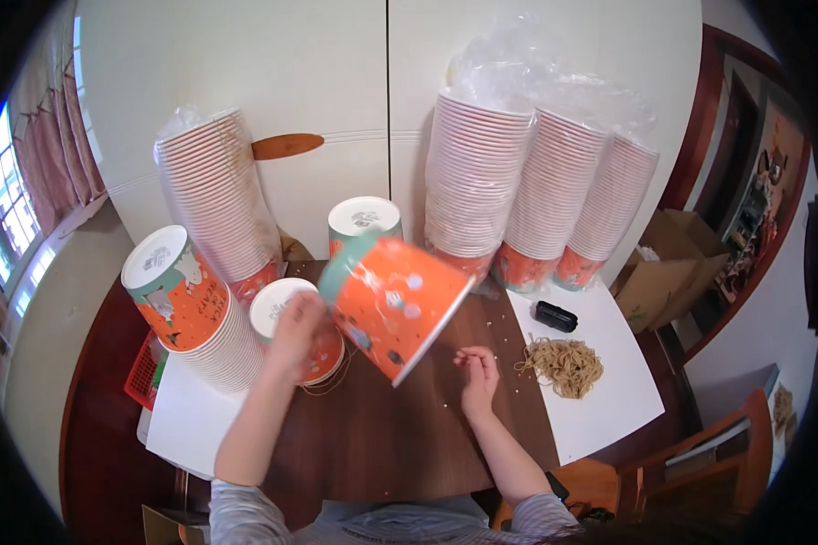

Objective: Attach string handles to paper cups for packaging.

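Note:
An orange paper bucket with a green band (395, 304) is tilted above the table, its white rim facing lower right. My left hand (298, 338) is right beside its lower left side, blurred, its fingertips partly hidden; whether they grip the bucket I cannot tell. Under that hand stands an upside-down bucket (276, 303) with a white base, and thin string (325, 388) lies beside it. Away from the tilted bucket's rim, my right hand (479, 377) hovers over the brown tabletop, fingers loosely curled and apart, with nothing visible in them.
At the left stands a stack of upturned buckets (186, 295), a bagged stack (214, 195) behind it. Another upturned bucket (364, 218) stands at the back. Several bagged stacks (482, 173) rise back right. A black object (555, 316) and tangled tan string (568, 366) lie on white board (600, 418).

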`<move>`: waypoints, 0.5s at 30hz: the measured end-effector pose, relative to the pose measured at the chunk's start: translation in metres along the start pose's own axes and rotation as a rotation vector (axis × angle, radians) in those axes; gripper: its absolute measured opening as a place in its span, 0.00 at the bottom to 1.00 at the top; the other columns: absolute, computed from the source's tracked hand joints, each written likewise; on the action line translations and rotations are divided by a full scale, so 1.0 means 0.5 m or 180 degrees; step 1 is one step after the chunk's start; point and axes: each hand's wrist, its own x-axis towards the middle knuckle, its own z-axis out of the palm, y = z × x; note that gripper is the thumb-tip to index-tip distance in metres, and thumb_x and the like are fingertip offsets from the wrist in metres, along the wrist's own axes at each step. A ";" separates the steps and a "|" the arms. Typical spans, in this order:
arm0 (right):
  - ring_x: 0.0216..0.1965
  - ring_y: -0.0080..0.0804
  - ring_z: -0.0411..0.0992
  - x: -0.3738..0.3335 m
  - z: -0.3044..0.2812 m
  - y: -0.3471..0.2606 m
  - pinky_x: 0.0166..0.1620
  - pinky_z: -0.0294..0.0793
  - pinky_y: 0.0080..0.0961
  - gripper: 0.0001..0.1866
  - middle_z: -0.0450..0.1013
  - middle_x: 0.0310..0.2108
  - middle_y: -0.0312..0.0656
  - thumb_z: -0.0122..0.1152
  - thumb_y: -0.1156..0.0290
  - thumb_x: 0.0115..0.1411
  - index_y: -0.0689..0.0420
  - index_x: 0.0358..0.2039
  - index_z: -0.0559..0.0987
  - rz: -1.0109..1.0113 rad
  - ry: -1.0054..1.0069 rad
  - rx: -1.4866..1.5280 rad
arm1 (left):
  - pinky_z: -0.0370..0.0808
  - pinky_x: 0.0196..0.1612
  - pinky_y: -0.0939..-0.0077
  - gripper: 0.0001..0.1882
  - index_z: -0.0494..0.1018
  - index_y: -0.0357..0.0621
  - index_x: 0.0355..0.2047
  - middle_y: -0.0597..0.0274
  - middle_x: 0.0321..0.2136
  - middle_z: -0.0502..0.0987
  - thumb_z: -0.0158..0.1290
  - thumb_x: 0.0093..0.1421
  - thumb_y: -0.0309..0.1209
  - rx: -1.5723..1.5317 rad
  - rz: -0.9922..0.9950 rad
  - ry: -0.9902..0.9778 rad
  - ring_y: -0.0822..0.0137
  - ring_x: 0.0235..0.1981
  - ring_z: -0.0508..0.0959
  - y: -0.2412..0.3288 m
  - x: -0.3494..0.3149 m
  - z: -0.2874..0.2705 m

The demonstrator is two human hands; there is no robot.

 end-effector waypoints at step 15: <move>0.48 0.25 0.65 -0.058 0.033 0.004 0.50 0.64 0.19 0.20 0.66 0.47 0.43 0.46 0.84 0.56 0.65 0.51 0.62 0.1292 -0.1637 0.0018 | 0.71 0.39 0.72 0.13 0.65 0.42 0.39 0.61 0.35 0.69 0.51 0.54 0.30 0.1437 0.0647 0.0644 0.66 0.35 0.71 -0.287 -0.030 -0.037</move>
